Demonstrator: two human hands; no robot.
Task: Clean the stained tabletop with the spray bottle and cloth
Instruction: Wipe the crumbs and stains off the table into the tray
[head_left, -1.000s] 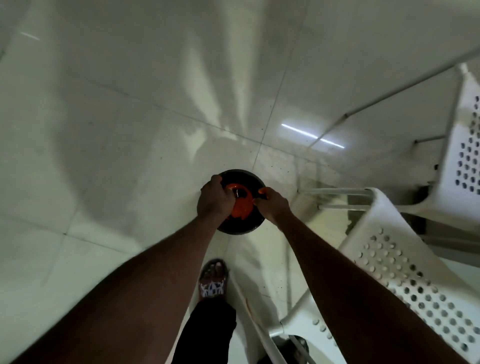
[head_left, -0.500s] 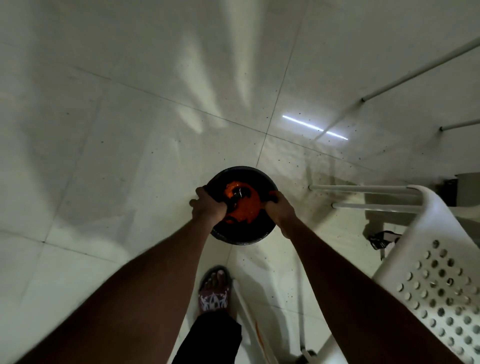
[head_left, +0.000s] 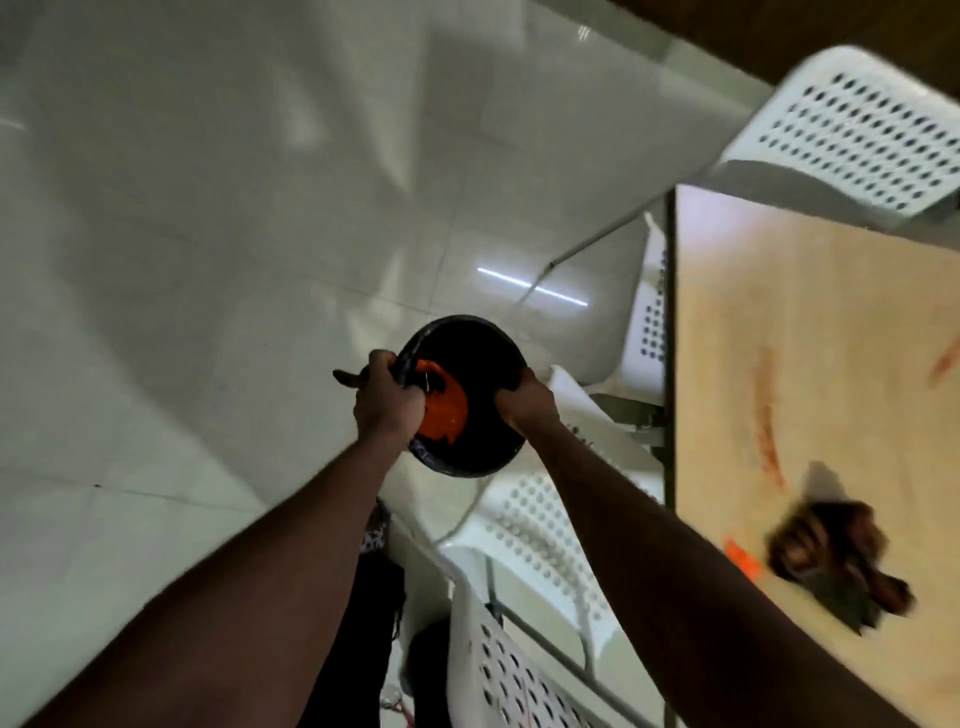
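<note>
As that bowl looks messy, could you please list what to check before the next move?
1. Grip: left hand and right hand each grip the bowl rim: ok.
2. Level: bowl looks tilted, orange sauce pooled leftward: not ok.
3. Landing spot: tabletop bare near its edge: ok.
4. Wiping: cloth lies on the tabletop: ok.
5. Location of spray bottle: not in view: cannot tell.
6. Stains: red streaks uncleaned: not ok.

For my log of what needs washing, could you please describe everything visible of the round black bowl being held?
The round black bowl looks smooth and dark, with orange-red residue inside. It hangs slightly tilted above the white tiled floor, left of the stained tabletop. The left-hand grip and right-hand grip hold opposite sides of its rim.
</note>
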